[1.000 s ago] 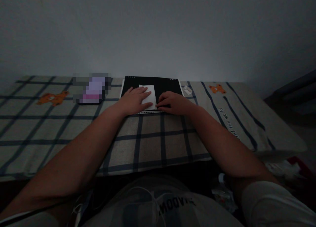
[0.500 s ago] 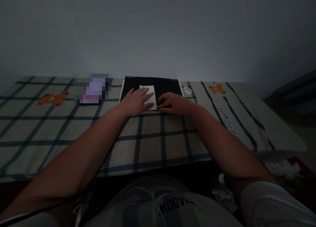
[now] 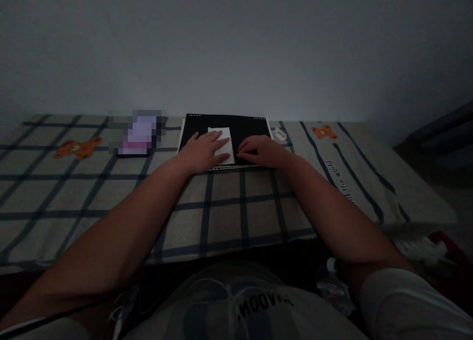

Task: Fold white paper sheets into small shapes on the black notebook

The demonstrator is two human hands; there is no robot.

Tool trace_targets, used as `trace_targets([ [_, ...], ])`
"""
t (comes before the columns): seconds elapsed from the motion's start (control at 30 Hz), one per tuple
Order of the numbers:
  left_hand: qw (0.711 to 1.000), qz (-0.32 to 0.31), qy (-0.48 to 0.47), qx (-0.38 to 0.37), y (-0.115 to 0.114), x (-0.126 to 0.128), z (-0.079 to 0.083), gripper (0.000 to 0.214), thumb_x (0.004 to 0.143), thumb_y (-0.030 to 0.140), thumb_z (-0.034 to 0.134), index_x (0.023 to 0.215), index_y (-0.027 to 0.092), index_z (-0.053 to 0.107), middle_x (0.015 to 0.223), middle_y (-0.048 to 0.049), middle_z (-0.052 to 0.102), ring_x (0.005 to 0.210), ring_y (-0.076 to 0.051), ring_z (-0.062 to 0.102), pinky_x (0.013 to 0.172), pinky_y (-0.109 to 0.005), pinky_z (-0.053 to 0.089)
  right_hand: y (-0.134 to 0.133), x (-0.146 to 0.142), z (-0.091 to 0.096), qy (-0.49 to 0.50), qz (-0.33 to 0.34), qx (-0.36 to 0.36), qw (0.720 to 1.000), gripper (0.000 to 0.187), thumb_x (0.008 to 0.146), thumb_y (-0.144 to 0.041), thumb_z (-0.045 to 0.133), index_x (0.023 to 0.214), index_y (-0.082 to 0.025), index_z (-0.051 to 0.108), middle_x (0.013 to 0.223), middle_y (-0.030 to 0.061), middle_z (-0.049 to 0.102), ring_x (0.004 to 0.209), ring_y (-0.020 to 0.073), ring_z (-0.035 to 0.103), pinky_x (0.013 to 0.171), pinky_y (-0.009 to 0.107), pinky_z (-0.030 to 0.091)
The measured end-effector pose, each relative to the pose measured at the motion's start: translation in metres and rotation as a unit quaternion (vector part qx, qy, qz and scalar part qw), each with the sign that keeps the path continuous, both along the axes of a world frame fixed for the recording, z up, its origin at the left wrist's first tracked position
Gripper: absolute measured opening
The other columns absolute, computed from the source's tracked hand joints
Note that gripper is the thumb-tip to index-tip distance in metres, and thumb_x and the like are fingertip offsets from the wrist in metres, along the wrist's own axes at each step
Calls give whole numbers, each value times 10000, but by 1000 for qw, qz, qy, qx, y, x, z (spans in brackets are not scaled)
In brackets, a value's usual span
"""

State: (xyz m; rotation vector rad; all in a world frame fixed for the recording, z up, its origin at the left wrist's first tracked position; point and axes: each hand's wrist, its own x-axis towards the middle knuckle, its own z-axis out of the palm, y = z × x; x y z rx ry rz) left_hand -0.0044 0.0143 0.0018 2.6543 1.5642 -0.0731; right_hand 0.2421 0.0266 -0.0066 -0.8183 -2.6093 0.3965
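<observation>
A dim room with a bare pale wall (image 3: 236,49) backs a checked cloth (image 3: 221,202) with dark blue lines, spread over a low soft surface and printed with an orange bear (image 3: 77,148) at the left and another at the far right. In the head view, the only one, a black mat (image 3: 254,125) lies at the far edge of the cloth against the wall, and on it rests a folded white paper (image 3: 225,133). The left hand (image 3: 201,152) lies palm down with its fingers spread flat over the left part of the paper, pressing and grasping nothing. The right hand (image 3: 261,152) rests on the mat just beside the paper, its fingers loosely curled with the tips at the paper's right edge; whether they pinch that edge cannot be told in this light. It looks like the pressing of a fold. A further fold would call for the left hand to pin the sheet while the right lifts an edge cleanly. A small white scrap (image 3: 280,134) lies just off the mat's right side, and a blurred purple object (image 3: 136,133) lies to its left.
</observation>
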Motion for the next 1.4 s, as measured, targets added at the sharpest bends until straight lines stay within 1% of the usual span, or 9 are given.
trace_targets([
  [0.13,1000,2,-1,1,1,-1,-2,655,1089,575,398,1676,288,350,1779,-78,247,1638,-297,246,1316,-594,168,6,0,-7,9,-50,28,998,251,1014,-257,586,1032,-195,828,1094,102,780,1061,242,666,981,420,489],
  [0.33,1000,0,-11,7,2,-2,-5,660,1084,586,394,1674,290,359,1777,-74,257,1635,-302,253,1315,-595,164,7,-6,-17,13,-75,58,995,304,1007,-267,606,1243,-203,786,1241,121,736,1172,279,619,1053,470,465],
  [0.5,1000,-3,-10,10,1,-1,-3,658,1081,572,408,1673,289,361,1774,-77,262,1633,-304,258,1313,-611,151,0,-13,-15,-33,-69,65,995,333,1032,-248,572,1293,-189,768,1431,146,684,1318,303,588,1104,488,458],
  [0.63,1000,1,-10,0,0,0,0,658,1081,566,418,1669,275,368,1770,-88,272,1627,-306,277,1309,-623,157,-5,-16,-12,-64,-85,44,993,346,1051,-232,545,1326,-203,752,1472,127,676,1363,293,597,1107,491,474],
  [0.8,1000,-5,-15,7,0,0,-2,649,1081,553,425,1661,265,384,1763,-99,288,1626,-304,277,1305,-626,168,0,-16,-18,-33,-88,34,995,331,1040,-207,550,1285,-215,774,1443,113,701,1351,264,621,1132,488,469],
  [1.0,1000,-4,-21,8,0,-1,-3,645,1075,574,419,1661,308,379,1770,-74,279,1630,-284,269,1310,-601,169,25,-18,-18,18,-78,1,997,301,998,-204,595,1216,-204,802,1272,109,774,1202,223,683,1094,425,493],
  [1.1,1000,-3,-20,7,1,-1,-3,656,1074,576,420,1669,306,358,1773,-78,266,1631,-285,267,1309,-606,169,36,-25,-16,-2,-115,18,993,287,961,-208,650,1198,-173,809,1203,137,764,1145,243,669,1078,424,485],
  [1.23,1000,-1,-15,9,3,-1,-4,653,1073,575,421,1667,309,362,1770,-80,274,1629,-283,274,1308,-608,170,45,-37,-14,-40,-166,32,985,289,990,-209,613,1196,-160,809,1181,151,729,1103,249,643,1063,416,469],
  [1.4,1000,1,-15,7,1,0,-2,655,1071,573,433,1665,307,364,1770,-89,275,1630,-284,273,1303,-617,181,51,-42,-16,-43,-179,24,983,270,998,-185,596,1138,-158,826,1118,145,721,1044,246,639,1007,398,480],
])
